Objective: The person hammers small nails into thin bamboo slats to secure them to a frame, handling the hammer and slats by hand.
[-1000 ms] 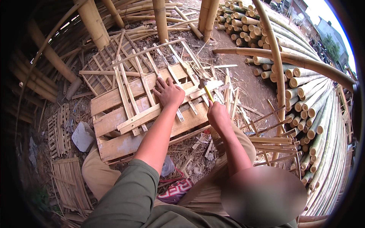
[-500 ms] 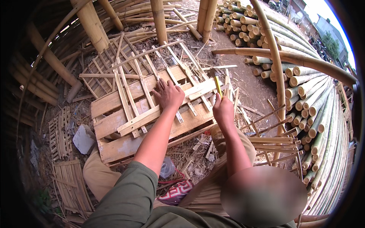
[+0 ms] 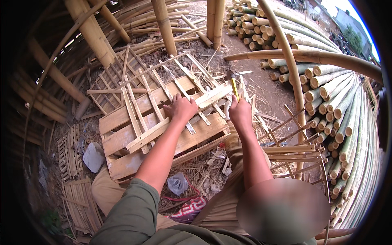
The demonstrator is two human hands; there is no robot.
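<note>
My left hand (image 3: pixel 180 108) presses flat on thin bamboo slats (image 3: pixel 152 132) laid crosswise over a wooden pallet (image 3: pixel 122 141). My right hand (image 3: pixel 240 112) grips a hammer (image 3: pixel 232 83) with a yellow handle, raised with its metal head up above the pallet's right end. A longer wooden batten (image 3: pixel 210 97) runs diagonally between the two hands. Several more slats form a loose lattice (image 3: pixel 134 77) beyond the pallet.
Stacked bamboo poles (image 3: pixel 339 110) fill the right side, with a curved pole (image 3: pixel 302 57) arching over them. Thick bamboo posts (image 3: pixel 163 24) stand behind. Small slat panels (image 3: pixel 69 157) lie left, beside a grey stone (image 3: pixel 94 156) and a plastic bag (image 3: pixel 178 183). A split-bamboo frame (image 3: pixel 294 153) sits near my right knee.
My right hand has lifted the hammer from low on the slats to a raised, upright position. My left hand has stayed pressed on the slats.
</note>
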